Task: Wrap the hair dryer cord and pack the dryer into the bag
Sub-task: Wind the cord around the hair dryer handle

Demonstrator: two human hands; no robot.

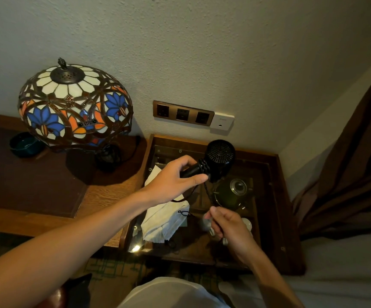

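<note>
- The left arm reaches in bare from the lower left, stretched forward and nearly straight.
- The left hand point(175, 178) is held with its back toward the camera, its fingers point(185, 160) curled around the handle of the hair dryer point(219, 160) and the thumb laid along the handle's near side.
- The right forearm comes up from the lower right, bent at the wrist.
- The right hand point(229, 223) is held lower and nearer the body, its thumb and fingertips pinching the cord point(210, 194).
</note>
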